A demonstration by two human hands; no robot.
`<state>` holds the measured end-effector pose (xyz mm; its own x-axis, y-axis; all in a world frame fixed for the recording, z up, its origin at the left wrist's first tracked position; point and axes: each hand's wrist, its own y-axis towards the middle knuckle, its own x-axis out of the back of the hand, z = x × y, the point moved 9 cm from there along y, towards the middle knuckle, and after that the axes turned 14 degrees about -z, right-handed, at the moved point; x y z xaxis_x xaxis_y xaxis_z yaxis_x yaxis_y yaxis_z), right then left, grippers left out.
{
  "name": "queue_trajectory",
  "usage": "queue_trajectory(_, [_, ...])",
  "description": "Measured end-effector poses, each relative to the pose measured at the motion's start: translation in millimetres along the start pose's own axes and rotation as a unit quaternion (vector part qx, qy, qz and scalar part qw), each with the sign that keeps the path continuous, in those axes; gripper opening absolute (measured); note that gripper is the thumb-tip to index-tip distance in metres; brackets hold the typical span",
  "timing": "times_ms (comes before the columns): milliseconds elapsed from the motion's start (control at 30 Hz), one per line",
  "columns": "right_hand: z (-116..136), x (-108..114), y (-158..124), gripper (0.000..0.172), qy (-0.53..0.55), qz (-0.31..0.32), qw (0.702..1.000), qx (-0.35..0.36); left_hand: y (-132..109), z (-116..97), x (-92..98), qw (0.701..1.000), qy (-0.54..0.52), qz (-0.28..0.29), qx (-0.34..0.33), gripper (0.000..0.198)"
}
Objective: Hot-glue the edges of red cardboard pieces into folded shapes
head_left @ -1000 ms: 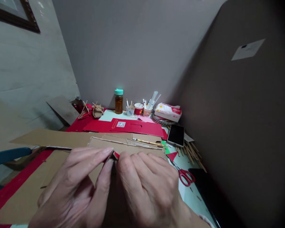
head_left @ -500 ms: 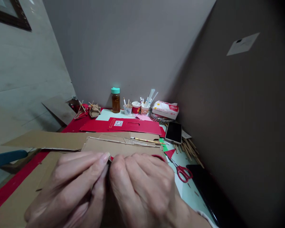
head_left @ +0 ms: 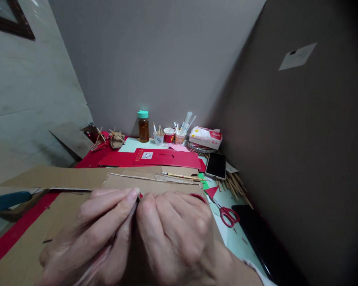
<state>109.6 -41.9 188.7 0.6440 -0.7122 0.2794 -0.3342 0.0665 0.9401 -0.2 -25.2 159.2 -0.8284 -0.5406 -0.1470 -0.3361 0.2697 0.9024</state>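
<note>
My left hand (head_left: 98, 234) is closed in a pinch, thumb against forefinger. Beside it my right hand (head_left: 179, 234) has its fingers curled in, knuckles toward me. Between the two sets of fingertips a tiny bit of a small red piece (head_left: 141, 196) shows; the rest is covered, and I cannot tell what it is. Both hands are above brown cardboard (head_left: 149, 184). Just behind my right knuckles curves a red rim or loop (head_left: 200, 196), mostly hidden. To the right, red-handled scissors (head_left: 229, 216) lie on the table.
Behind the cardboard are a red card sheet (head_left: 179, 158), a pencil-like stick (head_left: 181, 176) and a phone (head_left: 216, 166). Farther back stand a bottle (head_left: 143, 129), paper cups (head_left: 169, 136) and a tissue pack (head_left: 205, 138). Wooden sticks (head_left: 235, 184) and a black slab (head_left: 259, 238) lie right.
The view has shifted slightly, and the table things sit a little farther left. My hands stay together, with less of the small red piece showing between the fingertips.
</note>
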Motion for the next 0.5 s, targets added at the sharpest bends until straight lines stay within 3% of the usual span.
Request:
queue_trajectory(133, [4,4,4,0.025,-0.032,-0.027,0.999,0.024,4,-4,-7.9,0.998,0.003,0.024,-0.059,0.060])
queue_trajectory(400, [11,12,10,0.024,-0.047,-0.041,0.998,0.022,6,0,3.8,0.996,0.026,0.065,-0.062,0.069])
queue_trajectory(500, [11,16,12,0.023,-0.042,-0.052,0.997,0.023,1,-2,5.6,0.998,0.023,0.046,-0.042,0.063])
